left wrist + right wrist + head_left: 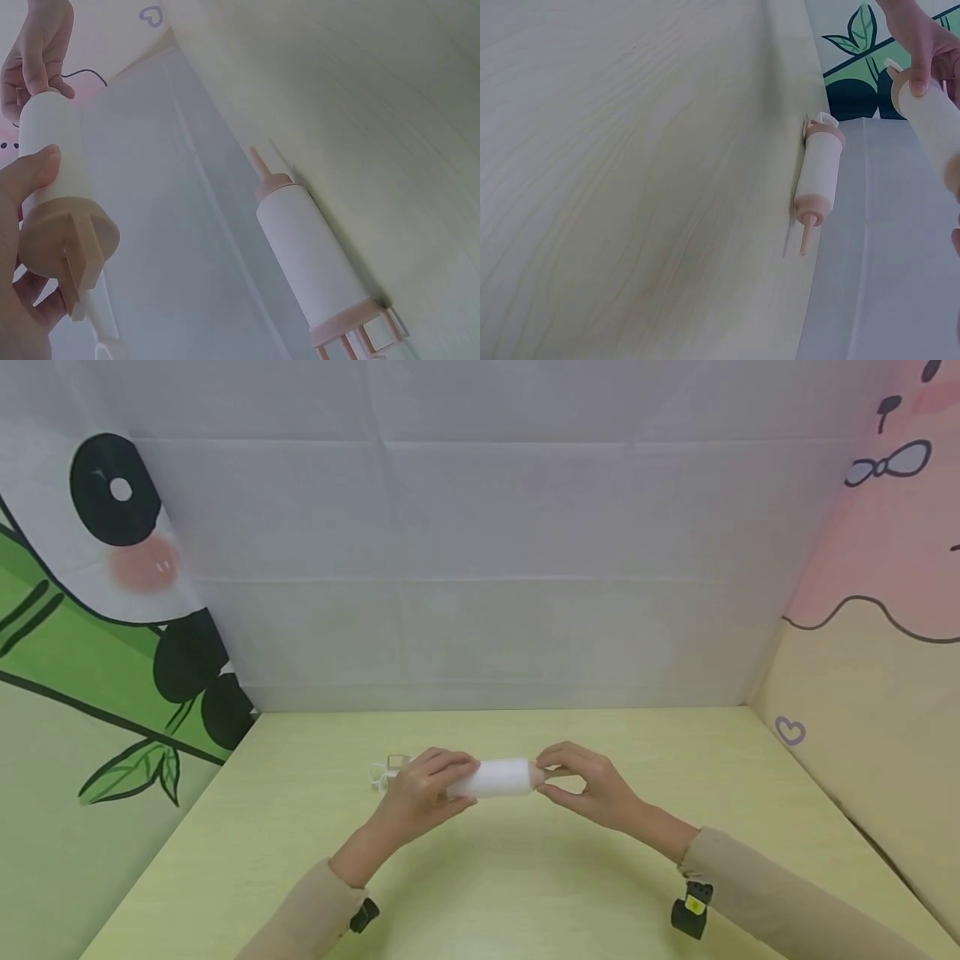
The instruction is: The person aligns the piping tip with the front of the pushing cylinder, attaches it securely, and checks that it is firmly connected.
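Note:
My left hand (427, 787) grips the barrel of a white icing syringe (498, 777) near its rear, holding it level above the table. At the other end, my right hand (592, 785) pinches the beige nozzle cap (536, 775) between thumb and fingers. The left wrist view shows the syringe's beige rear cap (64, 236) with its finger grips and white plunger handle. A second, similar syringe (307, 255) lies on the table, its thin nozzle (808, 234) pointing right; most of it is hidden behind the held one in the head view.
The pale wood-grain table (495, 893) ends at a plain grey-white back cloth (495, 568). Printed cartoon walls flank it, a panda panel (112, 693) at left and a pink-and-cream panel (862, 710) at right. A small black wrist camera (690, 910) sits at the right sleeve.

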`<state>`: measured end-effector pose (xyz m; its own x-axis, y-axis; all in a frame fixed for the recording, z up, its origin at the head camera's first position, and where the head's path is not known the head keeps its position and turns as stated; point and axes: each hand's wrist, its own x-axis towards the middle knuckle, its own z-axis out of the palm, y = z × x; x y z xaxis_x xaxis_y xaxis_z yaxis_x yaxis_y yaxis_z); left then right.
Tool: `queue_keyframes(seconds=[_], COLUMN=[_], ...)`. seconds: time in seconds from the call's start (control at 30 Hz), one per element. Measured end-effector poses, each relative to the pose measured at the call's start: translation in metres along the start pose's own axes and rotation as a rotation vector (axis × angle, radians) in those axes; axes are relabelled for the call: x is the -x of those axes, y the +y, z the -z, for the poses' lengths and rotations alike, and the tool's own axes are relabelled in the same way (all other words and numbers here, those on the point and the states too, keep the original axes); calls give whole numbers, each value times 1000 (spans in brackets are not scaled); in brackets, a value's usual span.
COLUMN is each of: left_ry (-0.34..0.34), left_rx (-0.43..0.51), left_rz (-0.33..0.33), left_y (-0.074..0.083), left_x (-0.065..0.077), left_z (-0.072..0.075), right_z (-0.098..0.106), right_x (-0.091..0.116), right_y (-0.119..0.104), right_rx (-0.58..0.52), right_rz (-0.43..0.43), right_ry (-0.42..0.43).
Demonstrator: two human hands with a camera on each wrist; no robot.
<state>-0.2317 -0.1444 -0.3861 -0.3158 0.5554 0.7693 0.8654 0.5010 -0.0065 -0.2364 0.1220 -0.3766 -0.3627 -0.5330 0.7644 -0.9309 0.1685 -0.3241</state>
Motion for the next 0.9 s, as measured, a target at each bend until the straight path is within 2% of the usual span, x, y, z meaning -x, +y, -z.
queue_keyframes(seconds=[0.13,0.3,0.67,0.9], left_ry=[4,6,3,1], left_rx=[5,9,-11,-3], left_rz=[5,13,0,5], left_y=[0,1,1,1], left_x=[0,0,0,0], left_z=[-1,-1,-4,-5], right_z=[-4,-4,2,3], right_x=[9,13,7,1], right_y=[15,21,17,6], right_rx=[12,21,20,-21], right_rz=[14,9,-24,-6], right_ry=[-8,-33,-82,-37])
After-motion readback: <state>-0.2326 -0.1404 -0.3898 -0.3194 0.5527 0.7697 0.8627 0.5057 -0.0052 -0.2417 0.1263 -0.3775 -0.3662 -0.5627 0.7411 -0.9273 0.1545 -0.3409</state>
